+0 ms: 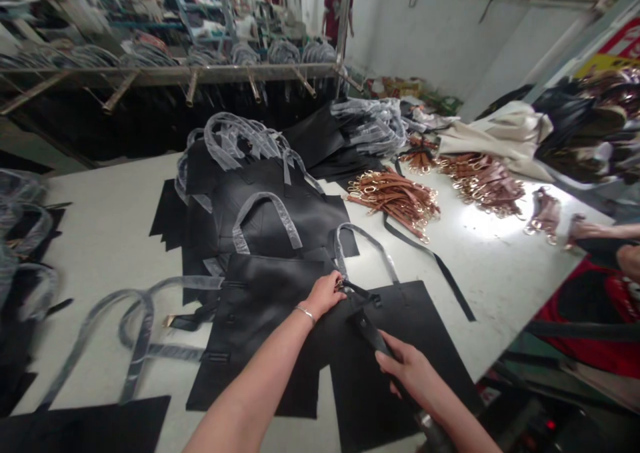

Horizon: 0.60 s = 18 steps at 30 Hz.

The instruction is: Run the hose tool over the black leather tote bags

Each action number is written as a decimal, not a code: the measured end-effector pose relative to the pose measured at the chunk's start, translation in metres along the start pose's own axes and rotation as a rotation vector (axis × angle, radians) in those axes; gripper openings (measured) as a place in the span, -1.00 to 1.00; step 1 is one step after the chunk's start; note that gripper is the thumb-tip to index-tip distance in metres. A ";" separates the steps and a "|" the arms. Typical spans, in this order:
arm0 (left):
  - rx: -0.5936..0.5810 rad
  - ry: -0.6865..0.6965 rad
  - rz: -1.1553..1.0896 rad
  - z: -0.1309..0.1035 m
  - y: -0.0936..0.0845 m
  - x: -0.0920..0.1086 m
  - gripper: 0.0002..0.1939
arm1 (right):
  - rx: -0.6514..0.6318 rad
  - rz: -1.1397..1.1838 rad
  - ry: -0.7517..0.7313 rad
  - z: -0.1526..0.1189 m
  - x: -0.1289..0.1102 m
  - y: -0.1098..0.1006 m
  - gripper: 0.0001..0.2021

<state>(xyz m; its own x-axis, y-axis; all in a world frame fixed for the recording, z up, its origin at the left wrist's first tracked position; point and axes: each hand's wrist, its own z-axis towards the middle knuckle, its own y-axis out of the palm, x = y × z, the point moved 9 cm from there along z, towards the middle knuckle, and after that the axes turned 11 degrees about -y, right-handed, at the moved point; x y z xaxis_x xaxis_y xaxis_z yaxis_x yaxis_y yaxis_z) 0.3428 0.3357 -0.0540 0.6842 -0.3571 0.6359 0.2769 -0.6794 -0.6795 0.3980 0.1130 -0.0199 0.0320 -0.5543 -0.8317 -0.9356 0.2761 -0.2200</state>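
My left hand (326, 294) is closed in a pinch on a short black strap (364, 292) with a small gold-coloured metal fitting at its end. The strap lies over a flat black bag panel (400, 346) with a plastic-wrapped handle (367, 240). In my right hand (413, 370) is a long black tool (369, 333) with a silvery band lower down; its exact kind is unclear. Its tip sits over the panel, just below the strap. Beneath my left forearm lies another black panel (260, 306) with slots along its left side.
Stacked black panels with wrapped handles (245, 140) stand behind. Brown straps with gold rings (395, 200) lie in heaps at the right, near a loose black strip (445, 273). A metal rack (165, 73) spans the back. Another person's arm (607, 232) rests at the right edge.
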 end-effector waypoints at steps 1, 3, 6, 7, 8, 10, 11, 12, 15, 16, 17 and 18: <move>-0.002 0.002 0.001 0.000 0.000 0.000 -0.64 | -0.001 -0.010 -0.004 0.003 -0.002 0.001 -0.39; -0.001 0.005 -0.001 0.000 -0.001 0.000 -0.64 | -0.004 -0.028 -0.015 0.005 -0.006 0.001 -0.39; 0.005 0.003 -0.009 -0.001 0.000 -0.001 -0.65 | -0.025 -0.061 -0.010 0.000 -0.006 0.001 -0.41; 0.006 0.001 -0.013 -0.001 0.000 -0.001 -0.65 | -0.036 -0.066 -0.002 -0.003 -0.005 0.000 -0.41; 0.005 -0.002 -0.017 -0.001 0.001 -0.002 -0.65 | -0.044 -0.067 0.007 -0.005 -0.003 0.001 -0.40; -0.002 -0.007 -0.024 0.000 0.004 -0.004 -0.64 | -0.051 -0.063 0.018 -0.005 -0.001 0.001 -0.40; -0.006 -0.009 -0.027 0.000 0.005 -0.004 -0.64 | -0.050 -0.059 0.016 -0.003 -0.002 0.003 -0.40; -0.009 -0.010 -0.031 0.000 0.006 -0.004 -0.64 | -0.041 -0.061 0.005 -0.001 -0.004 0.004 -0.41; -0.015 -0.016 -0.048 -0.001 0.007 -0.003 -0.65 | 0.008 -0.092 -0.071 0.006 -0.016 0.007 -0.41; -0.016 -0.020 -0.057 -0.002 0.007 -0.003 -0.65 | 0.016 -0.099 -0.099 0.005 -0.020 0.008 -0.42; -0.017 -0.025 -0.069 -0.003 0.006 -0.003 -0.64 | 0.010 -0.101 -0.122 0.002 -0.023 0.010 -0.42; -0.021 -0.030 -0.085 -0.005 0.004 -0.003 -0.63 | -0.011 -0.100 -0.137 -0.003 -0.024 0.013 -0.43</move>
<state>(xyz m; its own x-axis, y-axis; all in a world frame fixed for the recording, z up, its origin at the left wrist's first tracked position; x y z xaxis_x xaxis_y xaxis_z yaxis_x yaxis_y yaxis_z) 0.3389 0.3310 -0.0568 0.6790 -0.2783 0.6794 0.3207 -0.7199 -0.6155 0.3843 0.1277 -0.0008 0.1721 -0.4657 -0.8681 -0.9292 0.2159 -0.3000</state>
